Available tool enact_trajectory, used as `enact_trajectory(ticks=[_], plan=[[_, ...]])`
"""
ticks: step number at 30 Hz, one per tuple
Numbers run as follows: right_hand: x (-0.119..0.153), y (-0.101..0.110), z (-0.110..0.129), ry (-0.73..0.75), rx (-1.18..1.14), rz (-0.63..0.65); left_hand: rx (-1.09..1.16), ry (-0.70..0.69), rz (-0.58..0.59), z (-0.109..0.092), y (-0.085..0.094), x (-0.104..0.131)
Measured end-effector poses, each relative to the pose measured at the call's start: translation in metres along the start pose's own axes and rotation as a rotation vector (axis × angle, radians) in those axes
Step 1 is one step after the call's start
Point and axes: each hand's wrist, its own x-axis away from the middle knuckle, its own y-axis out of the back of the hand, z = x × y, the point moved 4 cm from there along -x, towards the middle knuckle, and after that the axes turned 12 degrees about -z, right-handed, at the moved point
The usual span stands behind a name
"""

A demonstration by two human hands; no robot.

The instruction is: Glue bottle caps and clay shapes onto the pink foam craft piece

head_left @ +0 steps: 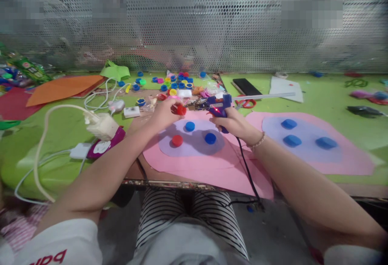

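My left hand (167, 113) pinches a red bottle cap (181, 110) above the far edge of a pink paper sheet (154, 158). In my right hand (232, 121) is a blue hot glue gun (218, 105), its nozzle pointing left towards that cap and a clear glue stick (266, 96) poking out of its back. A small red light glows on the gun. Below both hands, a lavender paper shape (194, 148) lies on the pink sheet. It carries a blue cap (190, 126), a red cap (177, 140) and another blue cap (210, 138).
To the right, a second pink sheet (357, 162) bears a lavender shape with three blue caps (292, 140). Loose caps (174, 82) are scattered at the back. A power strip (109, 141) with cords stands left. Scissors (247, 102) and a phone (246, 87) lie behind my right hand.
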Motion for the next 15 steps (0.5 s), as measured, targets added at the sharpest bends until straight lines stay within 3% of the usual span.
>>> enact_trajectory(ticks=[15], plan=[[0.0006, 0.002, 0.0034, -0.03, 0.053, -0.008, 0.022, 0.001, 0.005, -0.0012, 0.0008, -0.0001]])
